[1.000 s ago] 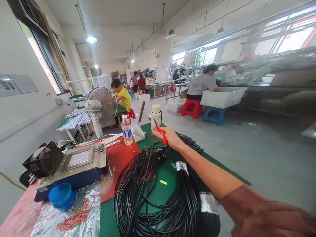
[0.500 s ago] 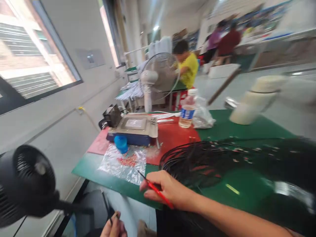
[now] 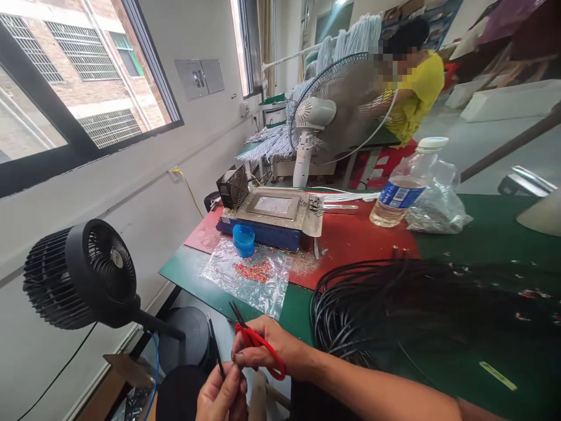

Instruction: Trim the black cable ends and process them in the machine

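We see a blue cup (image 3: pixel 243 240) on the counter (image 3: pixel 482 234), its inside hidden from us, touching the edge of a clear bag (image 3: pixel 248 279) that lies flat with small red bits in it. Farther back a bottle (image 3: pixel 403 190) stands about a quarter full of clear liquid, and beside it a second bag (image 3: pixel 436 207) holds grey bits. Down low, in front of the counter edge, our right hand (image 3: pixel 267 351) grips red snips (image 3: pixel 254 338), fingers curled through the loop. Our left hand (image 3: pixel 221 397) pinches a thin black wire (image 3: pixel 215 354) just under the blades. The black coil (image 3: pixel 394 310) sprawls on the counter, right of the hands.
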Available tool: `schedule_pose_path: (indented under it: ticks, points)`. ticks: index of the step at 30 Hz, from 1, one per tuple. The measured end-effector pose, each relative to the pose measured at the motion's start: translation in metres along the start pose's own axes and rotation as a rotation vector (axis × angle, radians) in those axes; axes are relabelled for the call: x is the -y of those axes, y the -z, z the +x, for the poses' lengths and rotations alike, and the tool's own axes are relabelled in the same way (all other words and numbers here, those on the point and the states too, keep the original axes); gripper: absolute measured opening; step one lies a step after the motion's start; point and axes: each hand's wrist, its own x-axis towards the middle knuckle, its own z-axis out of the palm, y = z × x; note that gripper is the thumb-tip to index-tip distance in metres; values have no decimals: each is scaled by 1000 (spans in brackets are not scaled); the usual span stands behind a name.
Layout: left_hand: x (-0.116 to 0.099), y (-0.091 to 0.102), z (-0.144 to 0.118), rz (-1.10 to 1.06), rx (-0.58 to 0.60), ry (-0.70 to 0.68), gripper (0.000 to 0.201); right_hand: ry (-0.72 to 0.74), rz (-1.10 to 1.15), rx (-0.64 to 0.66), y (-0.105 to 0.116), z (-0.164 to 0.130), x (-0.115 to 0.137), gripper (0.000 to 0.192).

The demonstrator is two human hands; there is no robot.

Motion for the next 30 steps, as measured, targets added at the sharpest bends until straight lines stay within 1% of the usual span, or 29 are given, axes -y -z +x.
schedule_pose_path:
  ticks: [3, 6, 8, 11, 14, 17, 21, 27, 30]
  points:
    - [3, -3, 4, -21, 18, 20, 33, -73, 84, -38, 1, 1, -5, 27]
    - [-1, -7, 6, 32, 4, 28, 38, -63, 84, -55, 4, 2, -7, 30]
    - [-6, -8, 8, 53, -61, -21, 39, -31, -27, -51, 8, 3, -5, 34]
    - [-16, -3, 12, 65, -156, -103, 40, -37, -323, -17, 13, 3, -3, 37]
    - [-24, 4, 15, 79, -210, -177, 41, -90, -581, 35, 13, 2, -2, 41]
    - [-27, 7, 16, 112, -246, -243, 37, -109, -749, 68, 10, 2, -3, 42]
    - [-25, 9, 18, 209, -272, -283, 36, -135, -857, 76, 8, 2, -4, 43]
    - [-21, 13, 20, 441, -369, -340, 40, -155, -872, 78, 8, 2, -4, 44]
    - [-23, 13, 18, 550, -376, -382, 40, -127, -917, 71, 9, 1, -7, 46]
